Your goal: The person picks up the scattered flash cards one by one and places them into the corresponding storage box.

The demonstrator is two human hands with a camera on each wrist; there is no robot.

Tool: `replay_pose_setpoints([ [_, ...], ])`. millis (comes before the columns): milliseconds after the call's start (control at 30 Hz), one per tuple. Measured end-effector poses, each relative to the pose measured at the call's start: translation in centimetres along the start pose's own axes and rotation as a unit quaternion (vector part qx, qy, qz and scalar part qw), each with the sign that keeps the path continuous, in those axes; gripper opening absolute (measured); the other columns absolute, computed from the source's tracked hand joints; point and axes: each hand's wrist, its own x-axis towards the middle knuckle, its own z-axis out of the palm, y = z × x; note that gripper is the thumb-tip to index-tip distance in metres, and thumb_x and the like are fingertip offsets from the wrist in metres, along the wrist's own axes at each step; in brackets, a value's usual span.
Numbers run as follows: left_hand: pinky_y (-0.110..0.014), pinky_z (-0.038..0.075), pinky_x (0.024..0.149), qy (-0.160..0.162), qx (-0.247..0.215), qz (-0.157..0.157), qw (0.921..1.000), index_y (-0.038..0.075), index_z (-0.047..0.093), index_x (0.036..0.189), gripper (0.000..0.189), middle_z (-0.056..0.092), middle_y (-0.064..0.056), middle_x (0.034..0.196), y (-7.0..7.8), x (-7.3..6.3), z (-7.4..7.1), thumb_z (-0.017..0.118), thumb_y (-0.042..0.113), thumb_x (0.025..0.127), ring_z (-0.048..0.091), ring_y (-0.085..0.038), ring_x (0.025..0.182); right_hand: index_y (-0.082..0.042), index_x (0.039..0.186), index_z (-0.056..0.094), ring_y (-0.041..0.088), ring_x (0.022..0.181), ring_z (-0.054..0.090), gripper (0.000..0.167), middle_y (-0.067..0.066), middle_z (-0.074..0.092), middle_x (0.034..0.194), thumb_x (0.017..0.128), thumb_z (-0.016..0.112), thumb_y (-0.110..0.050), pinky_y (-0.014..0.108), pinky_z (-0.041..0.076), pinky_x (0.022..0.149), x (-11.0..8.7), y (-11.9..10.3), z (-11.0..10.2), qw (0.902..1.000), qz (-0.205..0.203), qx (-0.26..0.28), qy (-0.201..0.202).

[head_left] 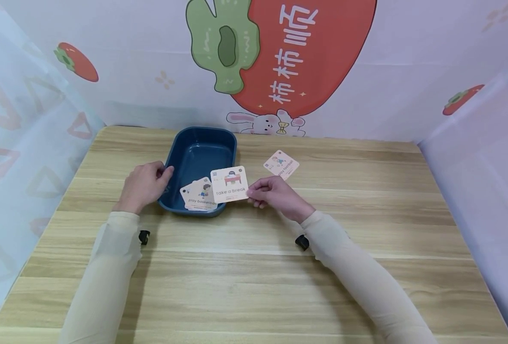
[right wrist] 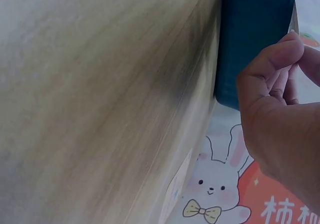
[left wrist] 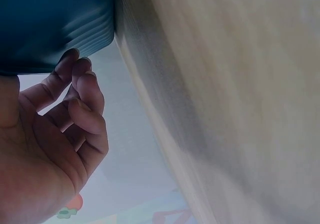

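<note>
Right hand [head_left: 276, 195], card [head_left: 229, 184] lettering: head view only.

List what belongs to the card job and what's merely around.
In the job:
"take a break" card, in the right hand
blue bin, rim held by left hand
"play basketball" card, in the bin
"play football" card, probably

Merely around:
wooden table
printed backdrop

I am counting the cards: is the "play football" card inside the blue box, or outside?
Outside: the "play football" card lies on the table, apart from the blue box.

Cream sleeves [head_left: 105, 277], black wrist cameras [head_left: 302, 242]
</note>
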Motion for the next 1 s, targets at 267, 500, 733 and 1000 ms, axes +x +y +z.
replay_pose_setpoints([
  [267,-0.037,0.040,0.054,0.000,-0.001,0.001,1.0000,0.002,0.062,0.093,0.046,0.058,-0.012,0.074,-0.1,0.1,0.1,0.044,0.041,0.107,0.054,-0.027,0.065,0.003,0.105,0.070,0.017,0.073,0.060,0.014,0.016,0.071,0.092,0.101,0.064,-0.009,0.027,0.052,0.068,0.7,0.1,0.6,0.9995,0.014,-0.030,0.003],
  [500,-0.037,0.041,0.054,-0.001,-0.003,-0.002,1.0000,0.001,0.063,0.094,0.047,0.059,-0.012,0.075,-0.1,0.1,0.1,0.043,0.043,0.107,0.055,-0.027,0.066,0.001,0.104,0.072,0.018,0.073,0.059,0.015,0.011,0.071,0.088,0.101,0.064,-0.011,0.027,0.051,0.069,1.1,-0.1,0.9,0.9992,0.013,-0.038,-0.002],
  [733,-0.037,0.041,0.055,0.000,-0.001,-0.003,1.0000,0.001,0.063,0.095,0.047,0.060,-0.012,0.076,-0.1,0.1,0.1,0.044,0.042,0.107,0.055,-0.028,0.067,0.001,0.106,0.072,0.019,0.075,0.059,0.016,0.011,0.070,0.088,0.102,0.062,-0.011,0.028,0.050,0.070,1.4,-0.5,1.1,0.9994,0.014,-0.025,-0.017],
  [1000,-0.037,0.041,0.055,0.000,-0.001,-0.002,1.0000,0.001,0.063,0.095,0.047,0.060,-0.013,0.076,-0.1,0.2,0.1,0.044,0.042,0.107,0.055,-0.028,0.067,0.002,0.107,0.070,0.018,0.076,0.059,0.016,0.010,0.070,0.089,0.103,0.061,-0.011,0.029,0.050,0.072,1.5,-1.0,1.7,0.9995,0.016,-0.015,-0.021],
])
